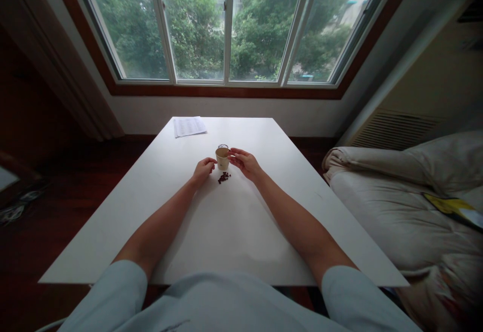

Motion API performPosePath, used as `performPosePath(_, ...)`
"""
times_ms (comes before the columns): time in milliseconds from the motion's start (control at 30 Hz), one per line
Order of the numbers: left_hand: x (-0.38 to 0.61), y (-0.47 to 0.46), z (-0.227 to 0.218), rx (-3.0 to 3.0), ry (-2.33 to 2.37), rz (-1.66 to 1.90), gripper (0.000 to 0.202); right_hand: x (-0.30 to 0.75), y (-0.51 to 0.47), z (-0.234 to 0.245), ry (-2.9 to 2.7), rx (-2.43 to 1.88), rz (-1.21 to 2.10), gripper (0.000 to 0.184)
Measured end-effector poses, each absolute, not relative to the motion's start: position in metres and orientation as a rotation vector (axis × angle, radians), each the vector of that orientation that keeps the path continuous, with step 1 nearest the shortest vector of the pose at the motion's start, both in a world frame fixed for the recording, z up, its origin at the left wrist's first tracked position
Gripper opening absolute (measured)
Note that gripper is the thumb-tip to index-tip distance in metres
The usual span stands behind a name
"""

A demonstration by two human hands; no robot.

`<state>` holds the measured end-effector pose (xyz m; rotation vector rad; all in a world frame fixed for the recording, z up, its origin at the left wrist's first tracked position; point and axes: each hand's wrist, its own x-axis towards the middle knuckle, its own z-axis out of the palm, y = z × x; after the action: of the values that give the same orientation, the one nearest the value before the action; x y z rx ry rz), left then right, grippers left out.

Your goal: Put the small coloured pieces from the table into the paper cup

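Observation:
A small tan paper cup stands upright on the white table, its open mouth facing up. Just in front of it lies a little heap of dark brown pieces like beans. On the cup's left side, my left hand rests low with curled fingers, the fingertips close to the cup; whether they pinch anything is too small to see. My right hand reaches to the cup's right side, fingers stretched and somewhat apart, the tips at the rim and wall. A thin dark looped object shows behind the cup, partly hidden.
Printed paper sheets lie at the table's far left corner. A window is beyond the table. To the right is a padded beige sofa with a yellow and black item on it. A curtain hangs at left.

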<state>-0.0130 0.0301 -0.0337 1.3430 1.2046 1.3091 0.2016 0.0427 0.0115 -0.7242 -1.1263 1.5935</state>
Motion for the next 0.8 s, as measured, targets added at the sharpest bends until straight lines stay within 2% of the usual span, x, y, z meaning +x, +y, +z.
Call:
performPosePath(500, -0.012, 0.026, -0.030, 1.495, 1.203, 1.224, 0.019, 0.201, 0.041, 0.014, -1.227, -0.666, 1.599, 0.031)
performPosePath(633, -0.012, 0.025, -0.029, 1.529, 1.210, 1.191, 0.020, 0.205, 0.044, 0.012, -1.288, -0.764, 1.466, 0.033)
performPosePath(800, -0.015, 0.019, -0.024, 1.755, 1.257, 1.026, 0.025, 0.215, 0.059, -0.007, -1.450, -1.016, 1.178, 0.023)
